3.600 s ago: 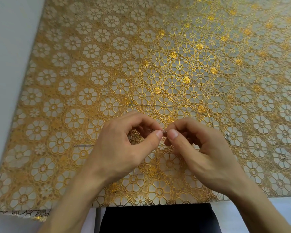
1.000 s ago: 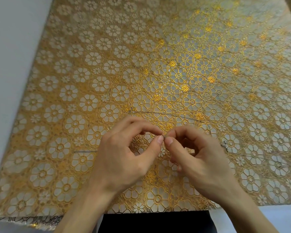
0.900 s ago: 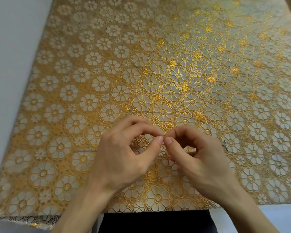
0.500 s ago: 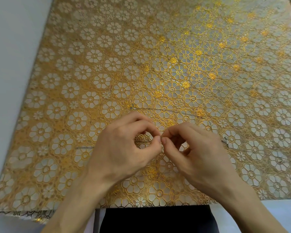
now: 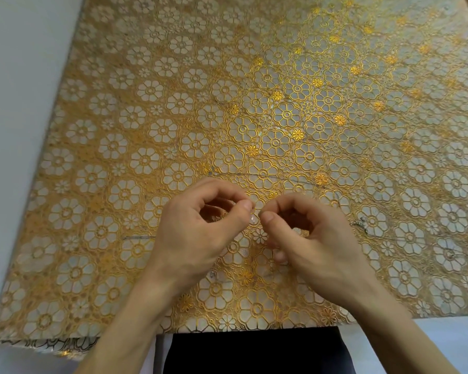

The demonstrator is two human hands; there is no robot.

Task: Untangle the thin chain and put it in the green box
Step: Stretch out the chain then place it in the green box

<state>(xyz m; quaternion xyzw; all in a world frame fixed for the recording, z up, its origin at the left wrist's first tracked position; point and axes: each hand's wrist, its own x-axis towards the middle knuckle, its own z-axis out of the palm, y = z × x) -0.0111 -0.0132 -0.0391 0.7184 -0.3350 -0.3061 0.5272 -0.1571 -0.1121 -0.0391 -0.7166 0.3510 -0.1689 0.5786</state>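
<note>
Your left hand (image 5: pixel 197 233) and right hand (image 5: pixel 316 238) pinch the thin silver metal chain (image 5: pixel 268 177) over the gold floral lace tabletop (image 5: pixel 173 103), strands trailing toward 9 and 3 o'clock.

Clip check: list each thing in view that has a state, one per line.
left hand: thumb and forefinger pinched on the thin chain.
right hand: pinched on the chain too, tips nearly meeting the left's.
thin chain: strands spread on the tablecloth, not yet boxed.
green box: not in view.
</note>
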